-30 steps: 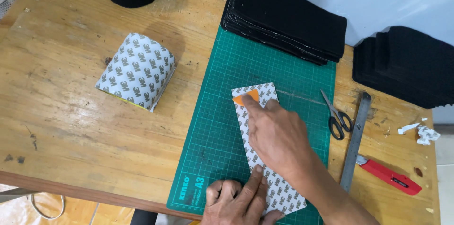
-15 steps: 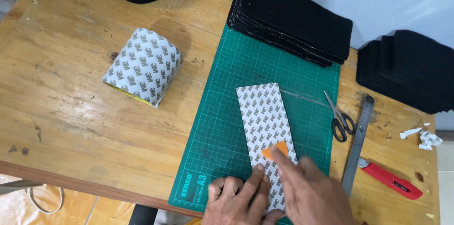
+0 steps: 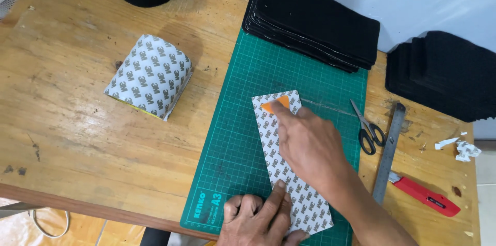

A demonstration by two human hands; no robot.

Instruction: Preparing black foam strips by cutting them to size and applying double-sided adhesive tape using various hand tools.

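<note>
Patterned strip [image 3: 289,168] flat on green cutting mat [image 3: 310,78]. Right hand [image 3: 310,145] clamped on orange scraper [image 3: 275,105] at far end. Left hand [image 3: 258,217], fingers together, pinning near end. Scissors [image 3: 368,129], steel ruler [image 3: 390,150] just beside.

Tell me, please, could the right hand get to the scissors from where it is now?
Probably yes. The right hand presses an orange scraper on the patterned strip, and the scissors lie just to its right at the green mat's edge, nothing between. It would have to free its fingers first.
</note>
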